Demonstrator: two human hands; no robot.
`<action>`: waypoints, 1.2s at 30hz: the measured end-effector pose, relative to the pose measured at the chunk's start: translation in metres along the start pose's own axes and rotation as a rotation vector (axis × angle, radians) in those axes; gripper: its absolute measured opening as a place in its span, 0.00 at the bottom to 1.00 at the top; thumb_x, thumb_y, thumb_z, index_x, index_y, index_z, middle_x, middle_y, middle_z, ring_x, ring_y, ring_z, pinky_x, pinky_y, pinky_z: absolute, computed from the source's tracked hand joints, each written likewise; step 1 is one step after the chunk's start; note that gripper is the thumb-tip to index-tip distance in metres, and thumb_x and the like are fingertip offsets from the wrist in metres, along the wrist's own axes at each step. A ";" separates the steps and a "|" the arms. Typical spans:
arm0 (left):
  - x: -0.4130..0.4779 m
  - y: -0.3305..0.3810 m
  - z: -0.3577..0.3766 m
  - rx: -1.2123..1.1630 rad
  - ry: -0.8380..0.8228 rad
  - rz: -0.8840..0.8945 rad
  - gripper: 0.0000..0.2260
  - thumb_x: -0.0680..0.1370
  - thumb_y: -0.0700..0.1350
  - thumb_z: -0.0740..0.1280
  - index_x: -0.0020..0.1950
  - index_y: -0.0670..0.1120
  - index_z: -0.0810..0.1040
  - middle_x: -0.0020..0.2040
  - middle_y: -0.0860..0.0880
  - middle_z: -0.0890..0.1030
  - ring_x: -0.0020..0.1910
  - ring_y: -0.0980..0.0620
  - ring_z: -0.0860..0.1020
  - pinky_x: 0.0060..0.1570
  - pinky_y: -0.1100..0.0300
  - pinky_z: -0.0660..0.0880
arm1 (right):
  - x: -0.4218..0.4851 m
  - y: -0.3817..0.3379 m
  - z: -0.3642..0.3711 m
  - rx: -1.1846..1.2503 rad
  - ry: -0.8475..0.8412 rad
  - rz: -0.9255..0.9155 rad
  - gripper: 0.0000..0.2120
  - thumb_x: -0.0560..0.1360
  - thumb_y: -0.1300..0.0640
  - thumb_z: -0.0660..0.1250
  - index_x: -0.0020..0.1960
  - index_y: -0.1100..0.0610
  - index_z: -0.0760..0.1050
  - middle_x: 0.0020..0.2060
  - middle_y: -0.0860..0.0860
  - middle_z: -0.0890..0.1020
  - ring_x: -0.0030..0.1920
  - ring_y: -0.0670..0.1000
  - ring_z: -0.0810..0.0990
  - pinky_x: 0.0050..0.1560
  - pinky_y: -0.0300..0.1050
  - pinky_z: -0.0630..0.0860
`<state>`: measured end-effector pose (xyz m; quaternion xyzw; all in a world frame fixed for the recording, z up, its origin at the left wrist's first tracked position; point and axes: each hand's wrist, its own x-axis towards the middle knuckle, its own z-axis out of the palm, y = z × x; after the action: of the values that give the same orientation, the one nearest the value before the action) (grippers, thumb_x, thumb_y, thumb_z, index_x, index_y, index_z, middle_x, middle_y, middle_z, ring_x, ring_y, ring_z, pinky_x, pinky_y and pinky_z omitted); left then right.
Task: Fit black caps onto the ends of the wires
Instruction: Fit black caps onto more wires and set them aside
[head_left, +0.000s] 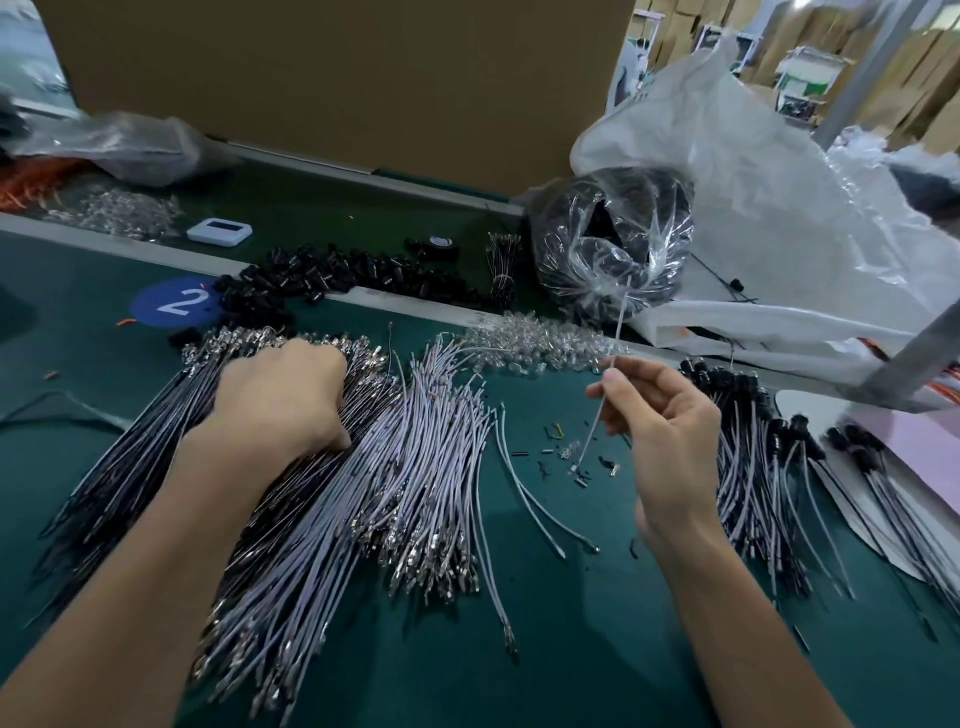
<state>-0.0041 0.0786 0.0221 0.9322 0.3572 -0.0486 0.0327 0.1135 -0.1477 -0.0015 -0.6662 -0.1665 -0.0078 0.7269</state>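
wire (594, 418) stands nearly upright over the green table (571, 649), top leaning right. right hand (670, 415) is raised, thumb and fingertips pinching it mid-length. left hand (283, 395) rests knuckles-up on the dark wire pile (130, 467), fingers curled under, grip unclear.

2 hands: left hand (283, 400) & right hand (670, 421). 1 held wire (597, 410). Grey wires (415, 467), black caps (322, 273): qty too big to count. 1 tape roll (440, 244), 1 blue sticker (174, 304).
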 end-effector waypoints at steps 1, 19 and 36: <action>0.000 0.000 0.003 -0.023 -0.001 -0.002 0.14 0.69 0.55 0.78 0.49 0.50 0.81 0.47 0.49 0.82 0.48 0.46 0.80 0.43 0.56 0.72 | -0.001 0.000 0.000 -0.003 -0.005 -0.003 0.04 0.77 0.65 0.68 0.48 0.58 0.80 0.34 0.50 0.85 0.34 0.43 0.80 0.34 0.34 0.75; -0.015 -0.001 -0.008 -0.159 0.319 -0.068 0.04 0.78 0.43 0.69 0.46 0.48 0.84 0.43 0.45 0.81 0.41 0.42 0.75 0.39 0.54 0.68 | -0.005 0.005 0.003 -0.141 -0.111 -0.051 0.04 0.76 0.62 0.70 0.43 0.55 0.81 0.34 0.50 0.84 0.36 0.46 0.80 0.39 0.35 0.77; 0.024 0.003 0.001 -0.104 0.257 0.109 0.06 0.80 0.43 0.66 0.53 0.49 0.81 0.47 0.46 0.81 0.42 0.45 0.77 0.43 0.54 0.73 | -0.007 0.005 0.003 -0.213 -0.199 -0.059 0.06 0.76 0.62 0.69 0.42 0.54 0.81 0.34 0.49 0.84 0.36 0.45 0.80 0.39 0.36 0.77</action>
<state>0.0149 0.0923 0.0184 0.9458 0.3092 0.0915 0.0377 0.1076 -0.1461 -0.0081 -0.7318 -0.2554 0.0190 0.6315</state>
